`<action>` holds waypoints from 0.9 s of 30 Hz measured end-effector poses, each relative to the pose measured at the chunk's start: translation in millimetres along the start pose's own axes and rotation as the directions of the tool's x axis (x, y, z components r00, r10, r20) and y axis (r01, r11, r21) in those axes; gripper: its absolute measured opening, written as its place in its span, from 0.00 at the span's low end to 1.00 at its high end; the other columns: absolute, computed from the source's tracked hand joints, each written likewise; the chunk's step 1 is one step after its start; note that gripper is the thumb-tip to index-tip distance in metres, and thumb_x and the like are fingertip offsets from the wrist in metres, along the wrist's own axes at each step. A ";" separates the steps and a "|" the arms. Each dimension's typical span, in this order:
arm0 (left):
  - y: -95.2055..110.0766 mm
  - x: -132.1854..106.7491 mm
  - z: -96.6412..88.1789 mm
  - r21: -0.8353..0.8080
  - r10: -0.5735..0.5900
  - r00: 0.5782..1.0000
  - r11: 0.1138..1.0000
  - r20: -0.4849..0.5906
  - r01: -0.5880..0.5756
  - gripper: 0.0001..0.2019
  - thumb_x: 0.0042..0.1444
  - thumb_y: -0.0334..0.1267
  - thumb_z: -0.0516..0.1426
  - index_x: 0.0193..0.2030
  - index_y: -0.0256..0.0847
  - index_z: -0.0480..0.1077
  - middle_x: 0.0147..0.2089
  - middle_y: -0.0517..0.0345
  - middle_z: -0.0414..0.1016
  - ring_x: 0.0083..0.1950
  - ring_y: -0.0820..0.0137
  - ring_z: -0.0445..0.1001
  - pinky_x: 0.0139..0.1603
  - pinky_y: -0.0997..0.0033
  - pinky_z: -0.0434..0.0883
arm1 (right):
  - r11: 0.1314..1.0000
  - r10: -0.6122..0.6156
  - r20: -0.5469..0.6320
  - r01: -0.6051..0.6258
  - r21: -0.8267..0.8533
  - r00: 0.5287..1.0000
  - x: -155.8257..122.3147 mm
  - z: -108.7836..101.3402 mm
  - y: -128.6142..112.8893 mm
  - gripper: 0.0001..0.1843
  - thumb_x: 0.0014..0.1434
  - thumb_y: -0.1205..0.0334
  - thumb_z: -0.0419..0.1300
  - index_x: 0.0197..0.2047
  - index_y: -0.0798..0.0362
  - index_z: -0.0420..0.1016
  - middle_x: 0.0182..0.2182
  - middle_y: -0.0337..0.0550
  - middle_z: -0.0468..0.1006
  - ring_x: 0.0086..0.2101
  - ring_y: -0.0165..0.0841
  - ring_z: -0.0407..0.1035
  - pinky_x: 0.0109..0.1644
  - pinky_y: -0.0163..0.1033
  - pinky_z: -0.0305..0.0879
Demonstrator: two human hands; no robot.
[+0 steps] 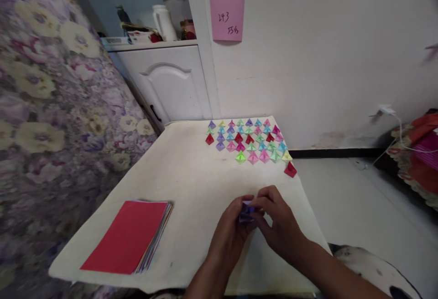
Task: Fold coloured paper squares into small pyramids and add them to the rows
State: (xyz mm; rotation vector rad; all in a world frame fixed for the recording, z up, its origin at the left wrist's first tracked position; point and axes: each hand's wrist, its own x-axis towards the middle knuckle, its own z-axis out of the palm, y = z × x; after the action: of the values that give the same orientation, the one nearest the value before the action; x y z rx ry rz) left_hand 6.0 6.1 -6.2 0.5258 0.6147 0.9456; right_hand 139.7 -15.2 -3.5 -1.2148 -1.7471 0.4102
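Between both hands, above the near part of the table, is a small folded purple paper piece (245, 212). My left hand (232, 226) is closed around its left side and underside. The fingers of my right hand (278, 219) pinch its right edge, covering part of the folds. Farther back on the table, several small folded paper boats (252, 157) in pink, green, blue, purple, red and yellow stand in rows. One red folded boat (290, 169) sits at the front right of these rows, near the table's edge.
A stack of coloured paper with a red top sheet (128, 235) lies at the table's left front. The pale table (191, 176) meets the wall at the back. A floral curtain (68, 121) hangs at the left. A pink note (227, 16) is stuck on the wall.
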 end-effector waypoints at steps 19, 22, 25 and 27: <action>0.5 -1.0 10.4 -0.183 0.067 0.996 0.980 -0.051 -0.075 0.14 0.59 0.37 0.50 0.47 0.34 0.69 0.42 0.48 0.73 0.43 0.67 0.71 0.42 0.71 0.67 | 0.999 -0.033 0.019 0.034 -0.040 0.999 -5.7 1.6 -5.4 0.11 0.57 0.69 0.53 0.39 0.50 0.73 0.35 0.44 0.63 0.39 0.33 0.65 0.37 0.38 0.66; 1.3 -0.6 10.4 -0.221 0.031 0.998 0.974 -0.048 -0.041 0.13 0.58 0.37 0.50 0.47 0.34 0.70 0.43 0.47 0.73 0.44 0.66 0.71 0.45 0.70 0.66 | 0.994 -0.044 0.045 0.048 -0.095 0.998 -7.1 1.4 -6.7 0.10 0.57 0.68 0.54 0.40 0.49 0.74 0.34 0.44 0.63 0.36 0.33 0.65 0.35 0.38 0.65; 2.0 -0.2 10.8 -0.248 0.001 0.999 0.969 -0.051 -0.013 0.13 0.57 0.35 0.51 0.46 0.33 0.70 0.43 0.47 0.73 0.44 0.66 0.72 0.46 0.70 0.66 | 0.988 -0.088 0.055 0.094 -0.124 0.995 -7.1 1.8 -7.2 0.10 0.57 0.67 0.54 0.40 0.50 0.75 0.33 0.44 0.63 0.36 0.34 0.65 0.36 0.39 0.65; 2.1 -0.4 11.1 -0.258 -0.012 0.999 0.966 -0.047 -0.001 0.13 0.57 0.35 0.51 0.45 0.33 0.71 0.43 0.47 0.74 0.45 0.66 0.72 0.46 0.71 0.66 | 0.986 -0.106 0.053 0.112 -0.124 0.993 -6.4 2.3 -6.6 0.10 0.57 0.67 0.53 0.39 0.50 0.75 0.32 0.44 0.64 0.36 0.34 0.65 0.38 0.40 0.66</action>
State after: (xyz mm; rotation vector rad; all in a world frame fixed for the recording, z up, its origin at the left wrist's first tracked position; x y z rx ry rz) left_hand 12.2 5.1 3.2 0.2692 0.5255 1.0182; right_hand 134.6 -23.1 -3.3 -1.1999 -1.8937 0.2675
